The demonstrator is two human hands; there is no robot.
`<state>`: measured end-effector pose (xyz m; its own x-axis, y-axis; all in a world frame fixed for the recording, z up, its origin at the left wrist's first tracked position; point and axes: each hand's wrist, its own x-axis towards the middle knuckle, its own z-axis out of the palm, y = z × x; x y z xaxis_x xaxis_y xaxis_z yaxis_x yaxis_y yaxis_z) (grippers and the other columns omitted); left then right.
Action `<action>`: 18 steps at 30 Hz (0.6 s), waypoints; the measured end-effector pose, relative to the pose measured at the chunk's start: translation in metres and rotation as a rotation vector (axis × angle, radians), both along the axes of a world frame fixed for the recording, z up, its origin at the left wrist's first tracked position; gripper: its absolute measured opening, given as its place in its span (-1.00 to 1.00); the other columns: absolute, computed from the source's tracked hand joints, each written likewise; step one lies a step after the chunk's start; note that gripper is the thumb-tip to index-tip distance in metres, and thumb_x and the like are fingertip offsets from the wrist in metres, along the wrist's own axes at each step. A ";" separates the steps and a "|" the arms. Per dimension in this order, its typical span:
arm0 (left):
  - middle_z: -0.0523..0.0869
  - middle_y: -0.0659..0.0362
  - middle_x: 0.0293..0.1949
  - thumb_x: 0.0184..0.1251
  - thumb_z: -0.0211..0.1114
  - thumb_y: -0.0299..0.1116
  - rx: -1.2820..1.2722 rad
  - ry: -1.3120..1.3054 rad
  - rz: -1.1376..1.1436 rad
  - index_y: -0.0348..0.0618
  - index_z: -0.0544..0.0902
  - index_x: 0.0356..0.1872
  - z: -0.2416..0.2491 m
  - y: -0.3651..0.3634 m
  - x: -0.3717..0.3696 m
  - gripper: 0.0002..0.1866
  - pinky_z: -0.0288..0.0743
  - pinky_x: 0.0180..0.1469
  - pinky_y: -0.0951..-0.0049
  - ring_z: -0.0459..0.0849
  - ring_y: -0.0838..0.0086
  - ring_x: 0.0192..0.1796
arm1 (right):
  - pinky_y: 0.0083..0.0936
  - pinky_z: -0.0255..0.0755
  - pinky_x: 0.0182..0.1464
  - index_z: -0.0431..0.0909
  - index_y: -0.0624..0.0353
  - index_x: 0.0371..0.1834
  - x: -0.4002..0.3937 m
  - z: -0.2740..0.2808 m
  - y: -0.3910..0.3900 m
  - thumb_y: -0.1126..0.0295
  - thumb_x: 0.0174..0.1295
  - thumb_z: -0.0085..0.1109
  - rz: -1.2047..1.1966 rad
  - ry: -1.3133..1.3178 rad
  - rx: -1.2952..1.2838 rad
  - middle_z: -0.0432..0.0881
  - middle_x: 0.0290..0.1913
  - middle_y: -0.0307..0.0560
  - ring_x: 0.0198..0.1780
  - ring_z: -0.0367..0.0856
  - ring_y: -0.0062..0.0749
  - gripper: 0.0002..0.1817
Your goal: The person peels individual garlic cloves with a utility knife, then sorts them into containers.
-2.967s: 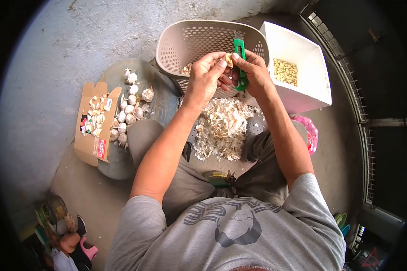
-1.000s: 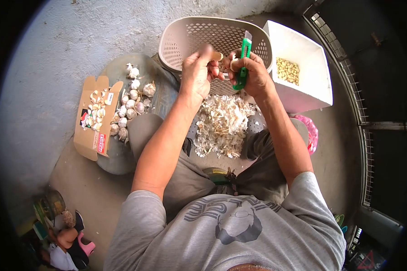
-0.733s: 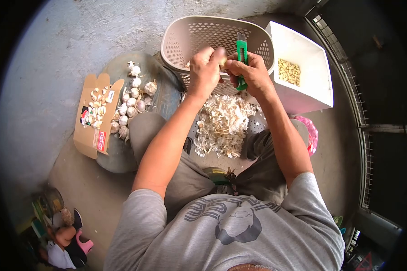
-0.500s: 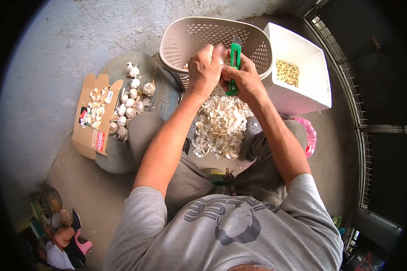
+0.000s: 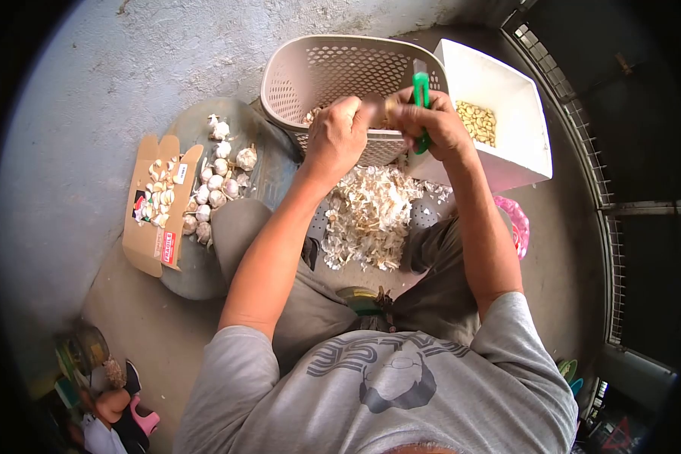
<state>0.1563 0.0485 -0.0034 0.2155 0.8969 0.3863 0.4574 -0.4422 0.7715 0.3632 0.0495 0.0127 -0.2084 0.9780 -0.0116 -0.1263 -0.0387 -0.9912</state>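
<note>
My right hand is closed around a green box cutter, its blade pointing up and away from me. A small pale piece, perhaps garlic or its skin, shows blurred at that hand's thumb and fingertip. My left hand is curled just left of it, fingertips smeared by motion; whatever they pinch cannot be made out. Both hands are above the near rim of a beige perforated basket, with garlic bits partly visible inside. Below them, a heap of papery garlic skins lies on the floor between my feet.
A white foam box holding peeled garlic cloves stands right of the basket. To the left, whole garlic bulbs and a cardboard piece bearing loose cloves rest on a dark round surface. Another person's leg shows lower left.
My right hand has moved right and slightly down with the box cutter, away from my left hand. The gap between the hands has widened, and my left hand has dropped slightly.
</note>
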 end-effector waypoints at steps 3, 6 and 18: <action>0.74 -0.02 -0.20 0.51 0.38 -0.26 0.228 -0.002 -0.025 -0.32 0.72 -0.01 -0.006 0.002 0.002 -0.71 0.63 -0.18 0.28 0.73 0.31 -0.28 | -0.57 0.38 -0.58 0.55 0.36 0.18 -0.002 -0.007 0.016 0.13 0.47 0.33 -0.185 -0.043 0.031 0.56 -0.45 -0.23 -0.56 0.49 -0.58 -0.51; 0.70 -0.15 -0.11 0.39 0.45 -0.29 -0.062 -0.146 -0.076 -0.40 0.70 0.03 0.010 -0.009 0.006 -0.64 0.63 -0.03 0.08 0.76 -0.05 -0.13 | -0.56 0.41 -0.55 0.55 0.32 0.21 -0.004 -0.010 0.019 0.10 0.50 0.28 -0.247 0.094 -0.096 0.60 -0.38 -0.18 -0.53 0.53 -0.55 -0.51; 0.74 0.10 -0.26 0.60 0.26 -0.31 -0.118 -0.401 -0.160 -0.37 0.74 -0.06 0.003 0.000 0.006 -0.73 0.65 -0.17 0.40 0.76 0.44 -0.25 | -0.53 0.54 -0.48 0.57 0.32 0.10 -0.029 -0.006 -0.004 0.14 0.55 0.20 -0.066 0.299 -0.123 0.69 -0.35 -0.10 -0.47 0.64 -0.47 -0.61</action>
<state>0.1622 0.0486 -0.0003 0.2089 0.9072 0.3651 0.0445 -0.3818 0.9232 0.3338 0.0451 0.0066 -0.1570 0.9845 -0.0784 -0.4174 -0.1381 -0.8982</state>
